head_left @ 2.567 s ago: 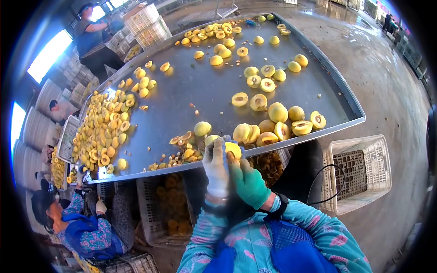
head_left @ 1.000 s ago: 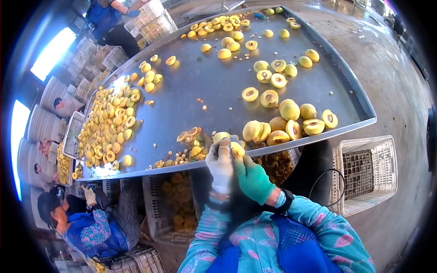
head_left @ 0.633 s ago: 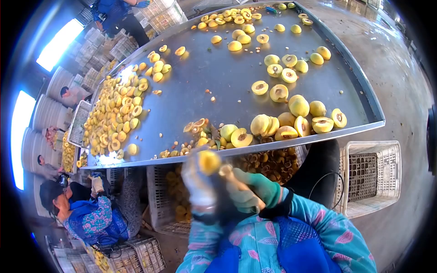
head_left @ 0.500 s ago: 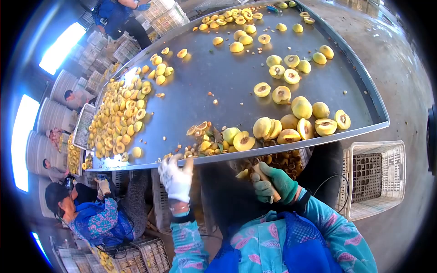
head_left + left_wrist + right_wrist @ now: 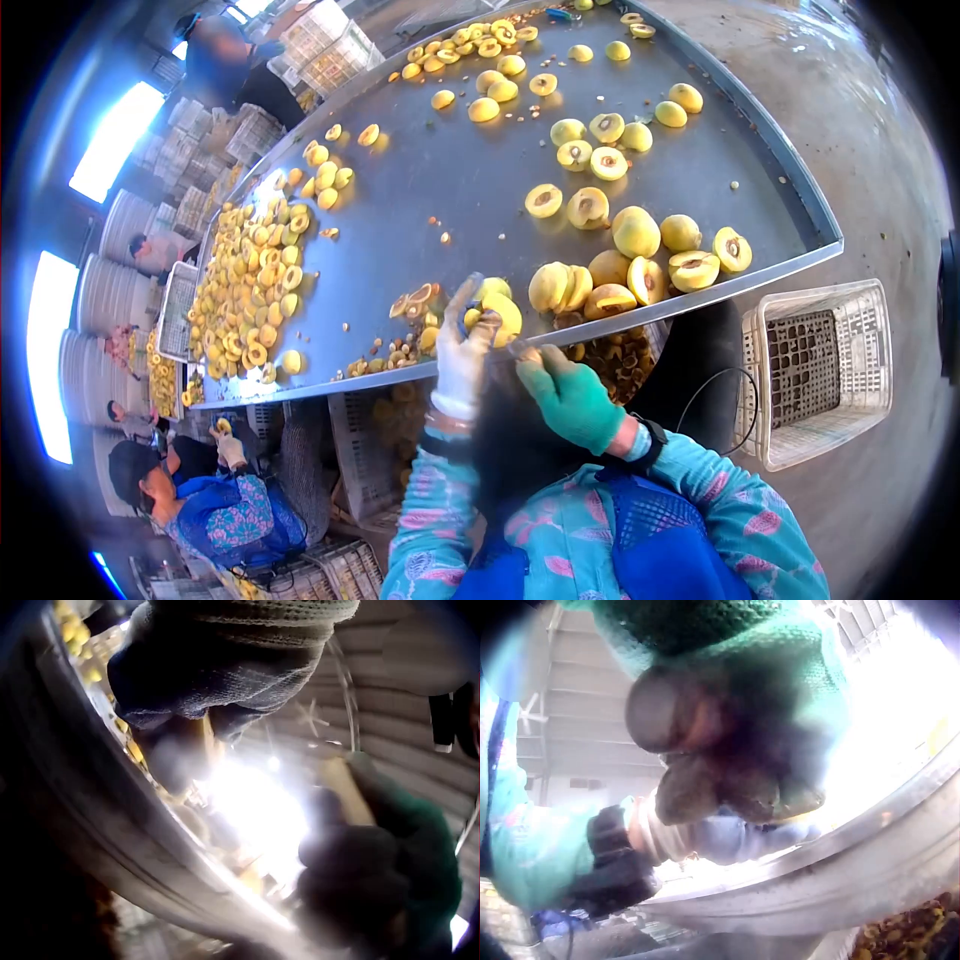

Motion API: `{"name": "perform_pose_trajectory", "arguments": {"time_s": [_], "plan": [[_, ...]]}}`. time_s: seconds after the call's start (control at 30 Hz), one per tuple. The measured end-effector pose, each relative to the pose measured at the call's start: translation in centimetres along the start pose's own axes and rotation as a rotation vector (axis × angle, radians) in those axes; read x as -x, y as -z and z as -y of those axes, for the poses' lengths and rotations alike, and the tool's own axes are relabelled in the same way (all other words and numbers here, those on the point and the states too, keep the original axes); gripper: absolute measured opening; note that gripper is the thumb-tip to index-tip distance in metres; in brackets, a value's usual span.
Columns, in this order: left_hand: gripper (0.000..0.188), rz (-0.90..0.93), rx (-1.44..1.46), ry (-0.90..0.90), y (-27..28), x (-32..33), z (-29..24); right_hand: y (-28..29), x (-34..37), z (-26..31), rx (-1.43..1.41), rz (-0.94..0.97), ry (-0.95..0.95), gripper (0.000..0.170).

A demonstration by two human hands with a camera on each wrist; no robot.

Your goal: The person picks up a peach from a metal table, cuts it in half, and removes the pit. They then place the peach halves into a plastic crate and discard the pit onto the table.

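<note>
In a white glove, my left hand point(image 5: 460, 365) is at the table's near edge, thumb and fingers at a yellow peach half point(image 5: 503, 318), which they grip. The left wrist view shows its gloved fingers point(image 5: 232, 667) curled, with the hold in shadow and glare. My right hand point(image 5: 580, 405), in a green glove, grips a wooden-handled tool point(image 5: 347, 789) just right of the left hand; most of the tool is hidden in the head view. Several peaches and halves point(image 5: 635, 232) lie to the right, some cut side up with stones showing.
The metal table point(image 5: 400, 210) has a raised rim. Peach halves are heaped point(image 5: 245, 290) at its left. Below are a crate point(image 5: 365, 455) and a pile of brown scraps point(image 5: 615, 365). A white crate point(image 5: 815, 375) stands right. Another person point(image 5: 215, 500) sits at left.
The left hand lets go of a peach piece at the table's left edge with spread fingers, then moves right to another half. The right hand, with the tool, moves up towards the table edge.
</note>
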State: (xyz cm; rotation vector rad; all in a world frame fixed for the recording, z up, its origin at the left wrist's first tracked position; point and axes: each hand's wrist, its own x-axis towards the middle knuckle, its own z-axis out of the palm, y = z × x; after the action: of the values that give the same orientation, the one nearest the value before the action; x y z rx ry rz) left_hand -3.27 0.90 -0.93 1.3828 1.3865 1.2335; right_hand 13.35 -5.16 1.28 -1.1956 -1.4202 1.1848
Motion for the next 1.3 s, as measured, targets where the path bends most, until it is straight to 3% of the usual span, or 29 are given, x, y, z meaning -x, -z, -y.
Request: {"name": "perform_pose_trajectory", "arguments": {"time_s": [0.03, 0.13, 0.27, 0.33, 0.47, 0.53, 0.67, 0.73, 0.8, 0.83, 0.9, 0.93, 1.0, 1.13, 1.3], "plan": [[0.035, -0.043, 0.414, 0.157, -0.3, 1.0, 0.2, -0.6, -0.3, -0.2, 0.062, 0.044, -0.035, 0.034], [0.038, -0.187, 0.521, 0.174, -1.7, 3.1, -0.4, -2.0, -0.7, -1.4, 0.162, 0.079, -0.097, 0.036], [0.041, -0.177, 0.643, 0.115, -2.2, 3.4, -2.1, -2.1, 0.3, -1.8, 0.044, 0.004, -0.065, 0.039], [0.044, 0.034, 0.773, 0.164, -1.5, 3.5, -2.5, -2.1, 0.5, -1.7, 0.027, 0.008, -0.064, 0.039], [0.041, -0.034, 0.805, 0.288, -1.0, 3.6, -3.0, -2.4, 0.9, -0.9, 0.102, 0.063, -0.090, 0.038], [0.035, -0.146, 0.360, 0.237, -1.3, 3.6, -3.1, -2.5, 1.3, -0.4, 0.113, 0.073, -0.103, 0.038], [0.023, -0.216, 0.360, 0.128, -2.9, 4.0, -3.3, -3.1, 1.9, -0.5, 0.137, 0.027, -0.104, 0.039], [0.028, -0.187, 0.286, 0.096, -3.0, 4.0, -3.2, -3.1, 2.2, -0.5, 0.125, -0.001, -0.085, 0.040], [0.028, -0.136, 0.370, 0.089, -2.8, 4.3, -2.8, -2.5, 2.4, 1.4, -0.302, 0.150, -0.364, 0.040], [0.028, -0.145, 0.368, 0.089, -2.6, 4.6, -2.9, -2.3, 2.3, 2.0, -0.303, 0.159, -0.364, 0.040], [0.028, -0.172, 0.534, 0.168, -2.2, 5.0, -3.0, -2.1, 2.0, 2.6, -0.398, 0.263, -0.566, 0.037], [0.028, -0.178, 0.525, 0.168, -2.4, 5.0, -3.0, -2.7, 2.0, 1.9, -0.405, 0.271, -0.567, 0.037], [0.029, -0.320, 0.428, 0.025, -3.1, 5.0, -3.5, -3.9, 2.3, 0.7, -0.058, -0.004, -0.061, 0.034], [0.025, -0.330, 0.488, -0.011, -3.5, 4.8, -3.8, -4.1, 2.1, -0.3, -0.059, -0.002, -0.119, 0.037], [0.024, -0.168, 0.515, 0.057, -2.6, 4.7, -3.0, -4.1, 2.2, -0.4, -0.177, 0.007, -0.100, 0.038]]}}
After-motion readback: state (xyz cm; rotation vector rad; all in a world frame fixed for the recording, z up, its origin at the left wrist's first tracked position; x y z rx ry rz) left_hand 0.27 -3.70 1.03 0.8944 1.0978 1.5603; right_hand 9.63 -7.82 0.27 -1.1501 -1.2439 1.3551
